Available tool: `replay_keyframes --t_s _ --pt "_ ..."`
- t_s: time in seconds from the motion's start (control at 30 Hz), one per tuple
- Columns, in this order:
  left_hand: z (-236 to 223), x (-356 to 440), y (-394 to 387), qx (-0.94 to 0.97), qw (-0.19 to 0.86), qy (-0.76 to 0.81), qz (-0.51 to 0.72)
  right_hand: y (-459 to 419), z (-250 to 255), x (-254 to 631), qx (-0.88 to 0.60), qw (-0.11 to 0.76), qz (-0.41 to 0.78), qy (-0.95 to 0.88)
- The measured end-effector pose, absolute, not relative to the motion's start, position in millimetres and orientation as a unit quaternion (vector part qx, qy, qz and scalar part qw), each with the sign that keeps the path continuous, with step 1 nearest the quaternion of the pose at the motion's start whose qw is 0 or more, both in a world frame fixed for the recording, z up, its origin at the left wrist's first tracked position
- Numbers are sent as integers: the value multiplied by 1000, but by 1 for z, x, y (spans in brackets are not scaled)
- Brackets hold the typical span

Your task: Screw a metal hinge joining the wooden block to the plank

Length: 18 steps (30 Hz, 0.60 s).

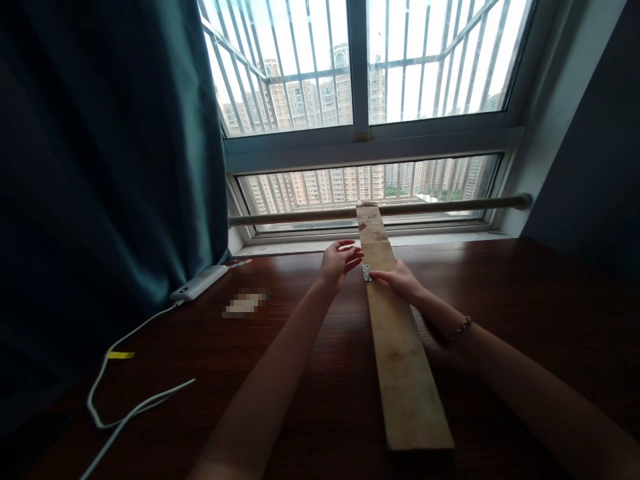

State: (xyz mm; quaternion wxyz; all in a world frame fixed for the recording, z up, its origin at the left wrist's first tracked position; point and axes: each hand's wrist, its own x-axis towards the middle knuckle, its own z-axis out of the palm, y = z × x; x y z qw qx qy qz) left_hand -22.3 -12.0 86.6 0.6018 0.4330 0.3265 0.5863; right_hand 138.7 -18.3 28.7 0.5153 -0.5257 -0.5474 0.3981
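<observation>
A long pale wooden plank points from near me toward the window, its far end by the horizontal rail. On its left edge sits a small metal hinge with holes in it. My right hand grips the plank from the right side, the thumb lying across the top with its tip at the hinge; the other fingers are hidden by the wood. Just left of the plank, near the hinge, my left hand is held with fingers apart and slightly bent. I see nothing in it.
The dark brown wooden tabletop carries a white power strip with a cable, a yellow strip and a blurred-out item. A blue curtain hangs at left. A rail crosses before the barred window.
</observation>
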Motion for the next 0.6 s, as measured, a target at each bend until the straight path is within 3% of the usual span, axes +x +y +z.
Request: replay_keyframes --t_s 0.17,0.33,0.6 --pt "43 -25 1 321 644 356 596 -19 27 138 -540 518 399 -530" --pt "29 -27 -9 441 645 332 529 -18 26 139 -542 513 402 -531" --pt "45 -40 -14 719 465 319 406 -18 27 139 -496 520 423 -553"
